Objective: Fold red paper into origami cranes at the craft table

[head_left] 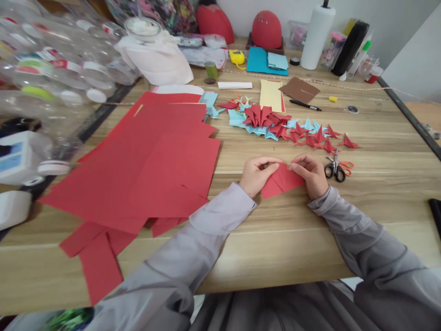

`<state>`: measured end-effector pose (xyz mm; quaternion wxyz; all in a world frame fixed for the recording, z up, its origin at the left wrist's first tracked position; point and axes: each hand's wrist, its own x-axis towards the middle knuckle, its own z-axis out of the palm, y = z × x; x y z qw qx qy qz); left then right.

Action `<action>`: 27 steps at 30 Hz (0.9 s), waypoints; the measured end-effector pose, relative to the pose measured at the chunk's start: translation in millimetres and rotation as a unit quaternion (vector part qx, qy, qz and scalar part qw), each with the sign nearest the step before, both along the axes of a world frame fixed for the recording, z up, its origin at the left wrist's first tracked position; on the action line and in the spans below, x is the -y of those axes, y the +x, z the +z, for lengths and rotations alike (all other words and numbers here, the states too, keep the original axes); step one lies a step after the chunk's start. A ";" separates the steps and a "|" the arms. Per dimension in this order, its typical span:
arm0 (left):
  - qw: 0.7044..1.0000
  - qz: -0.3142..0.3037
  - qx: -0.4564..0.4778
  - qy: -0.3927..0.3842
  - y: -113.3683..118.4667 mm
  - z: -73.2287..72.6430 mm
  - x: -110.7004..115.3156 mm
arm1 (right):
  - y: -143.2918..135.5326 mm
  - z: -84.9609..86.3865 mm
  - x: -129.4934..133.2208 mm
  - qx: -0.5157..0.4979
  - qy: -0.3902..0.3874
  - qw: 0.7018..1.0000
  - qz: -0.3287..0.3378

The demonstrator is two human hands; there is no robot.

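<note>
A small red sheet of origami paper [283, 182] with crease lines is held up between both hands, over the middle of the wooden table [268, 248]. My left hand [257, 174] pinches its upper left edge between thumb and fingers. On the opposite side, my right hand [310, 174] pinches the upper right edge the same way. Just beyond the hands lie several folded red paper cranes [319, 136] and light blue paper cranes [309, 125]. Black-handled scissors [335, 169] rest to the right of my right hand, partly over an orange-handled pair [347, 167].
Large red paper sheets [151, 156] are piled at left, with smaller red pieces [99, 262] at the front. Plastic bottles [65, 78] crowd the far left. A yellow tape measure [237, 57], a black pen [305, 105], a tape roll [352, 109] and a white bottle [317, 39] stand or lie behind.
</note>
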<state>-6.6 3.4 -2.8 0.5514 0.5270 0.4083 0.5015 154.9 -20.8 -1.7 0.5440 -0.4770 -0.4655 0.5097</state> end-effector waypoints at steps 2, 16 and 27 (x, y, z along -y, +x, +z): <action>1.000 -0.011 -0.016 0.009 0.2 -0.4 0.6 | -0.7 0.5 0.2 0.009 -0.007 0.999 0.035; 1.000 -0.001 0.010 0.010 -1.1 -9.6 -5.4 | 0.3 -7.3 -3.4 0.083 0.130 0.987 -0.039; 0.999 -0.042 -0.012 0.018 -2.6 -8.7 -4.1 | 3.2 -10.0 -4.9 0.061 0.086 0.994 -0.038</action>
